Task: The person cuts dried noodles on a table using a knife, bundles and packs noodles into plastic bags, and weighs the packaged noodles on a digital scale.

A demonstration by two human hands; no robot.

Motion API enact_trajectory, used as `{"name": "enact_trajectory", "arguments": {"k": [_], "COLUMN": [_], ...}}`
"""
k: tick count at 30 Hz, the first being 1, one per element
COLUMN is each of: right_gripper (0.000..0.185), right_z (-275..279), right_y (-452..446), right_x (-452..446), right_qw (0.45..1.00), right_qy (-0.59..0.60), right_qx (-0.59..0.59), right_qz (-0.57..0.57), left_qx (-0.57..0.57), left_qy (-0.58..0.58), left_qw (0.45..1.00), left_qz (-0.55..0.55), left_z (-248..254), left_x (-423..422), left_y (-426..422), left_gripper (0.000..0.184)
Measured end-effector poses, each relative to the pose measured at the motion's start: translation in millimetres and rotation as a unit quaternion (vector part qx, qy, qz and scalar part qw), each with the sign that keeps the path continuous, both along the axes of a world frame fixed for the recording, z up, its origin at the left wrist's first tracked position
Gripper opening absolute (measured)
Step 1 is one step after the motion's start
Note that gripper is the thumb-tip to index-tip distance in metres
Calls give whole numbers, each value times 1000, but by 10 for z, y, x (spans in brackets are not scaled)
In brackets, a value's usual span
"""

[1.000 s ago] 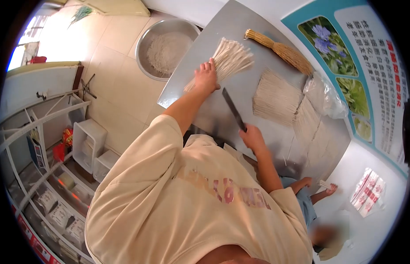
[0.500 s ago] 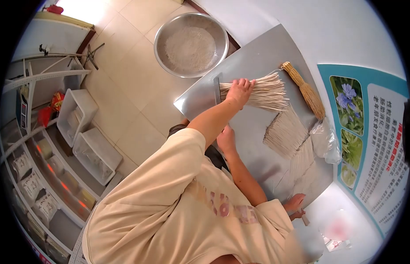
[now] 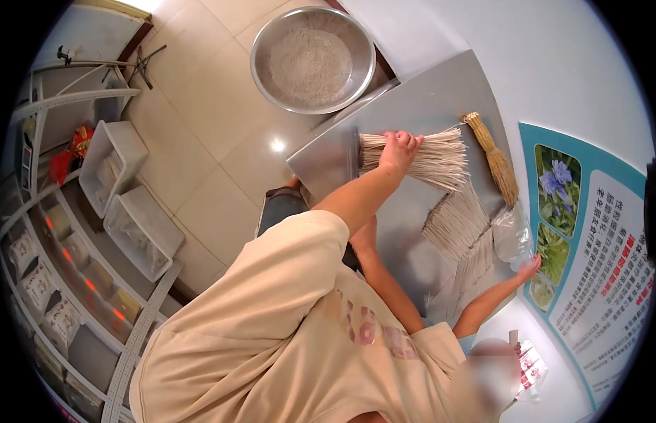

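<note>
Directly under the left fingers (image 3: 405, 140), pale strands (image 3: 441, 161)

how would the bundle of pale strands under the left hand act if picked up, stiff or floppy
The strands would probably feel stiff, as they lie mostly straight. They may splay or scatter, since no tie shows and the ends fan out beyond the left hand. They look thin, so some might snap if bent.

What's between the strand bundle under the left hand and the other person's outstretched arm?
Flat rows of pale strands, laid on the metal table; the head view shows it.
</note>
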State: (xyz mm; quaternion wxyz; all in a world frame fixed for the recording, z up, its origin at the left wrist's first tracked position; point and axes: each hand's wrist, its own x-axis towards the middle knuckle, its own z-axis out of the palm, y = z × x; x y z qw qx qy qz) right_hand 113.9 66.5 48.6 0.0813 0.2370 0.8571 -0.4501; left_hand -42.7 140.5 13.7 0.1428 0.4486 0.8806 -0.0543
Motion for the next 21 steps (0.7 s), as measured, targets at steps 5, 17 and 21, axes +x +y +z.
{"name": "enact_trajectory", "arguments": {"k": [5,17,21], "right_gripper": [25,47,47], "right_z": [105,45,99], "right_y": [-66,-88,-54], "right_x": [-51,-49,-61], "right_qw": [998,998,998], "right_qy": [6,-3,-40], "right_qx": [-45,-64,-36], "right_qz": [-43,11,-15], "left_qx": [-23,-58,-74], "left_qy": [-7,1,-1], "left_qw": [1000,998,997], "left_qz": [-17,-34,-34], "left_z": [17,36,19], "left_x": [-9,-8,2], "left_y": [13,33,85], "left_gripper": [80,83,83]}}
